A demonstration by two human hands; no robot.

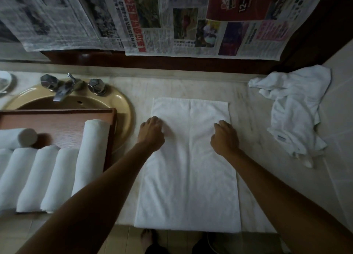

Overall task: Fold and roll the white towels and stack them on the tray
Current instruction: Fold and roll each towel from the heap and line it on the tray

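A white towel (189,169) lies folded lengthwise into a long strip on the marble counter, a seam running down its middle. My left hand (151,132) rests on its left edge and my right hand (224,137) rests on its right side, both palm down with fingers bent onto the cloth. To the left a wooden tray (63,118) holds several rolled white towels (57,177) side by side, with one more roll (17,140) lying across the back. A crumpled white towel (294,108) sits at the right.
A beige sink (122,105) with a chrome faucet (63,89) lies behind the tray. Newspaper sheets (172,21) hang over the mirror above the counter. The counter's front edge runs just below the towel, with a foot (147,238) on the floor beneath.
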